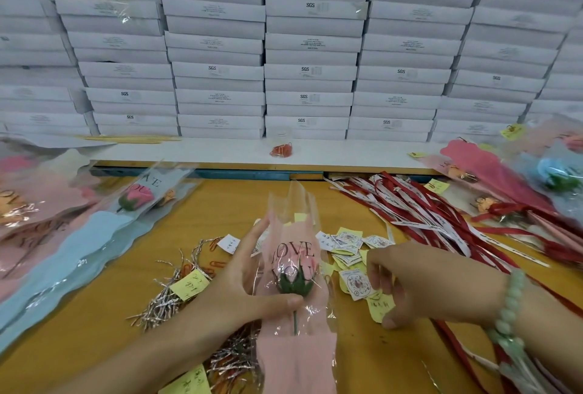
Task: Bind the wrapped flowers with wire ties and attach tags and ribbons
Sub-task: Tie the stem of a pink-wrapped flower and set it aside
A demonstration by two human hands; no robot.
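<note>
A pink rose in a clear and pink "LOVE YOU" sleeve (291,270) stands upright at the centre of the yellow table. My left hand (249,280) grips the sleeve, thumb pressed under the green sepals and fingers behind it. My right hand (407,286) hovers over a heap of small white and yellow tags (350,245), its curled fingers pinching a white printed tag (356,283). Silver wire ties (167,299) lie in a tangle left of the flower. Red and white ribbons (441,217) spread out on the right.
Wrapped flowers lie piled at the left (63,220) and at the right (517,179). A wall of stacked white boxes (309,46) closes the back. Orange paper clips (281,150) sit in a bag on the white ledge. Yellow sticky notes (191,283) lie near the ties.
</note>
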